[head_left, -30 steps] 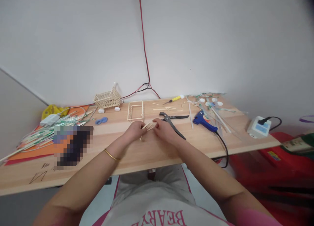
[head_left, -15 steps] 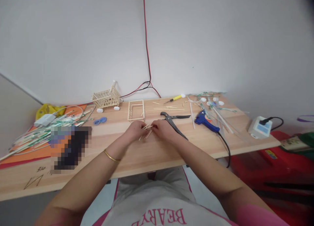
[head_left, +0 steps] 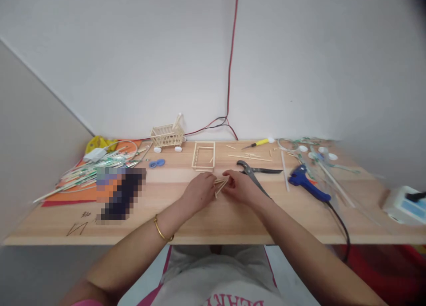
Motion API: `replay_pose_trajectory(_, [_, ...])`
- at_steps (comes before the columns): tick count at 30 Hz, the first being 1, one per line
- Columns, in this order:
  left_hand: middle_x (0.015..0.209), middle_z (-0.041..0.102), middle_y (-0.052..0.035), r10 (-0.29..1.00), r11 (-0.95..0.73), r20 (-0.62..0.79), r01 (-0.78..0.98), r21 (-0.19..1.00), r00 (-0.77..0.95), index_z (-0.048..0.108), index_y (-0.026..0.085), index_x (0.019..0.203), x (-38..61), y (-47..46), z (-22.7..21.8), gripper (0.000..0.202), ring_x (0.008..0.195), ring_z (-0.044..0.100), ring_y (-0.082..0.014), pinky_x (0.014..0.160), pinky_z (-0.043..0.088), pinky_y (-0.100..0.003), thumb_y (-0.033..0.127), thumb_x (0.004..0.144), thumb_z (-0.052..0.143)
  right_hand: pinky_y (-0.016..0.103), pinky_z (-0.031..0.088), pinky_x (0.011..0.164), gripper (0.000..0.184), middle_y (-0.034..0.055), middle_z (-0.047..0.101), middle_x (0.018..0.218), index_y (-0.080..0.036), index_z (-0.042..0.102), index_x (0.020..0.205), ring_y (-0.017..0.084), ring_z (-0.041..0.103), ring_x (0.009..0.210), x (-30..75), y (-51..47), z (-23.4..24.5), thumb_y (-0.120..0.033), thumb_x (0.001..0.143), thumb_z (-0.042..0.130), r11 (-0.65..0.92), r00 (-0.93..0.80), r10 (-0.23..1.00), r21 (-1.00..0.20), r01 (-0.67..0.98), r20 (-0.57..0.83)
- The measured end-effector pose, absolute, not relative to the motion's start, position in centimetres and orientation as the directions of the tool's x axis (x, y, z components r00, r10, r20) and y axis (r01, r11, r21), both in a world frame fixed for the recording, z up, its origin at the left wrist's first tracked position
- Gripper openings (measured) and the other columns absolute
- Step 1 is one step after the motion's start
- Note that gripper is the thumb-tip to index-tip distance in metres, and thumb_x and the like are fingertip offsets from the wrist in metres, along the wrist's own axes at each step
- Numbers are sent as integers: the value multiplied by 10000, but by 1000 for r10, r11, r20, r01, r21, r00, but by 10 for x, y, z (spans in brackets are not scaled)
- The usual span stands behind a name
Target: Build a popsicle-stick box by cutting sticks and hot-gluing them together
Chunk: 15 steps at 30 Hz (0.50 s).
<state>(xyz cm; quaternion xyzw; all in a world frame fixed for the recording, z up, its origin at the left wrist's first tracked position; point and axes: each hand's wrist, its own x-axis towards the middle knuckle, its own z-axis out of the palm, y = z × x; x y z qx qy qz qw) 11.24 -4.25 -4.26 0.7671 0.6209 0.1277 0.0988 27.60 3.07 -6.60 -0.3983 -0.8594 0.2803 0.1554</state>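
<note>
Pinching thin sticks point(head_left: 221, 185) between them, the left hand point(head_left: 199, 193) and right hand point(head_left: 242, 187) rest on the desk point(head_left: 216, 219); a slack grip could scatter the sticks

A hobby craft corner at a plain wooden table point(head_left: 206, 217) against a bare white wall: a blue glue gun point(head_left: 308, 180), black pliers point(head_left: 254, 173), a small screwdriver point(head_left: 256, 143), loose sticks, and a finished stick-built cart point(head_left: 166, 135).
</note>
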Motion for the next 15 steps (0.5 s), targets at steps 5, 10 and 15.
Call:
replay_pose_trajectory(5, [976,646,-81,971,-229,144,916,330,191,627,169,948,89,-66,-29,230,939,569,-179,837,430,-280,260,882,427,237,389,698,399,49,565,875,-233,577,1183,151,561,750,272,30,-59,-301,790,595,664,-750,661,-495,561,36])
replay_pose_trajectory(10, [948,666,-70,971,53,213,963,263,-111,651,186,917,2,-79,-3,242,889,585,-193,775,424,-278,272,854,434,235,406,737,240,64,560,910,-227,663,1034,151,584,792,267,35,-57,-288,873,496,729,-807,590,-442,523,19])
replay_pose_trajectory(15, [575,544,-48,819,461,227,839,289,-527,570,175,528,-113,-100,16,197,657,544,-221,699,395,-350,221,716,541,238,422,721,256,58,563,898,-221,677,997,143,584,757,266,38,-62,-279,897,449,752,-801,595,-402,523,71])
